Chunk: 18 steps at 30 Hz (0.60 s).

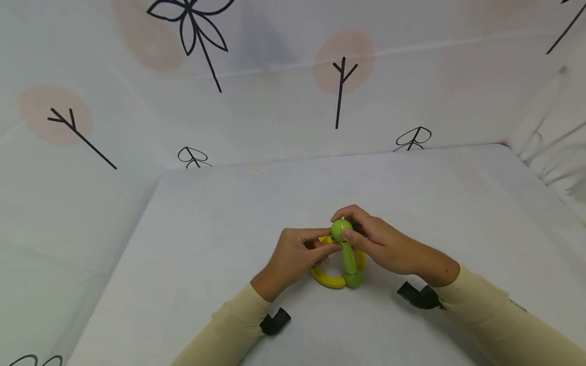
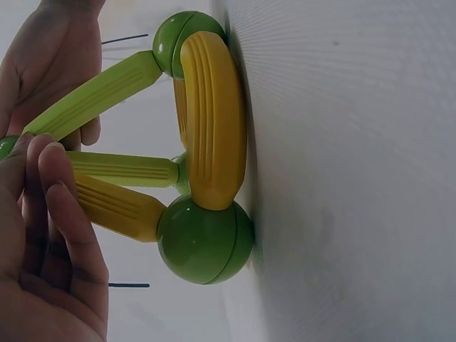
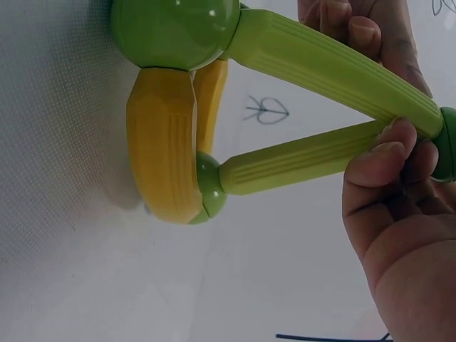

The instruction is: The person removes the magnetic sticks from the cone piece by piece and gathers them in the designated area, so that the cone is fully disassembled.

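A toy frame stands upright on the white surface, its base made of curved yellow rods [image 2: 214,121] and green balls [image 2: 205,239]. Light green straight rods [image 3: 335,68] slope up from the base to a green ball [image 1: 341,230] at the top. My left hand [image 1: 295,254] pinches the upper end of a sloping yellow rod [image 2: 117,206] just under that top ball. From the other side, my right hand [image 1: 389,244] grips the top ball, thumb on its near face. Fingers partly hide where the rods meet the ball.
Black curved pieces [image 1: 275,322] stick out by both sleeved wrists. The white tabletop [image 1: 206,218] extends around the toy. Behind it rises a pale wall covering [image 1: 274,117] with plant drawings and pink spots.
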Each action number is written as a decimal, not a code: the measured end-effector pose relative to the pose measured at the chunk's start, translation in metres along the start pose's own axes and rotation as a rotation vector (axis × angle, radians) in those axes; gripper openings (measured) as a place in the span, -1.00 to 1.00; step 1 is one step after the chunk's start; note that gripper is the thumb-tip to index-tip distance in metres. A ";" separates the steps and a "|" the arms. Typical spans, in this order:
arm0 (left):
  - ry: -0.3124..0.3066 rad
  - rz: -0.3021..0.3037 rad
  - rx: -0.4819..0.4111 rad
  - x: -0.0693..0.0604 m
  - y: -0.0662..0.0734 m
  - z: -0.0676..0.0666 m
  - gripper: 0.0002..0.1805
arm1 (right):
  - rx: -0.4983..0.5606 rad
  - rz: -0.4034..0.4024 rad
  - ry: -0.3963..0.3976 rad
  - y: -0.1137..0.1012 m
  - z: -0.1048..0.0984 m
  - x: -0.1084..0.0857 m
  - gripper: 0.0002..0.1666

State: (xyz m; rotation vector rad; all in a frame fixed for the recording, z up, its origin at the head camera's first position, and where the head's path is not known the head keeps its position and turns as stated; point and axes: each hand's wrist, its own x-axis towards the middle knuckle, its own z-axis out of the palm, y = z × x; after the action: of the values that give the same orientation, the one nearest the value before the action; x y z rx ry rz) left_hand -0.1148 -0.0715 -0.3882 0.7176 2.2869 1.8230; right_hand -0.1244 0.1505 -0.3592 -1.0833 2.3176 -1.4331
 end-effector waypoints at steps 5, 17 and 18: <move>0.002 -0.003 0.030 0.001 0.001 0.000 -0.66 | 0.030 0.027 0.024 -0.001 -0.002 0.000 -0.73; -0.009 -0.024 0.104 0.001 0.002 -0.002 -0.59 | -0.225 0.155 0.229 0.011 -0.022 0.002 -0.72; -0.010 -0.021 0.111 0.001 0.002 -0.002 -0.59 | -0.259 0.173 0.242 0.015 -0.024 0.003 -0.70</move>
State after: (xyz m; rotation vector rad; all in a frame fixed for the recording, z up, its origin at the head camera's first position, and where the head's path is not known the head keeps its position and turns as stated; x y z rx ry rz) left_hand -0.1159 -0.0730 -0.3856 0.7130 2.3953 1.6910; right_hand -0.1462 0.1688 -0.3588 -0.7769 2.7527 -1.2875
